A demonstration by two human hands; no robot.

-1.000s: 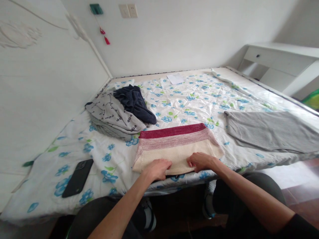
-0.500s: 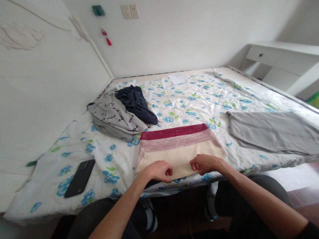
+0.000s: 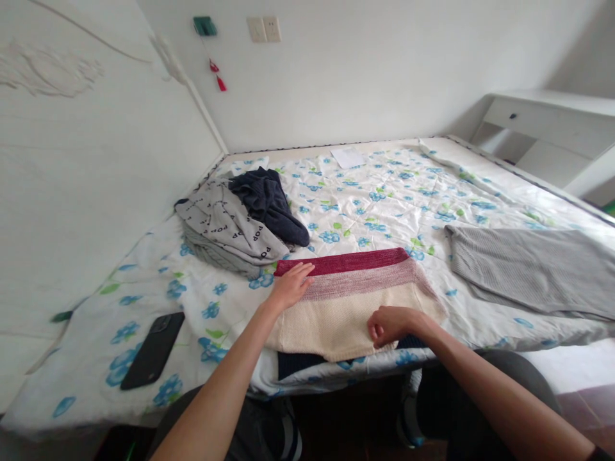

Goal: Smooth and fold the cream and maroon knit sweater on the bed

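- Right hand (image 3: 390, 324): curled, pinching the sweater's near hem.
- Sweater (image 3: 353, 301): folded flat at the bed's near edge, cream nearest, pink, then red band farthest.
- Left hand (image 3: 289, 287): open, palm flat on the sweater's far-left corner.
- Phone (image 3: 152, 349): 9 o'clock of the sweater, face down on the bed (image 3: 384, 198).
- Grey top (image 3: 523, 271): spread out at 3 o'clock.
- Clothes pile (image 3: 240, 221): at 11 o'clock.

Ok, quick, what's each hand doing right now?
Left hand: open, flat on the striped sweater.
Right hand: closed, pinching the sweater's near edge.
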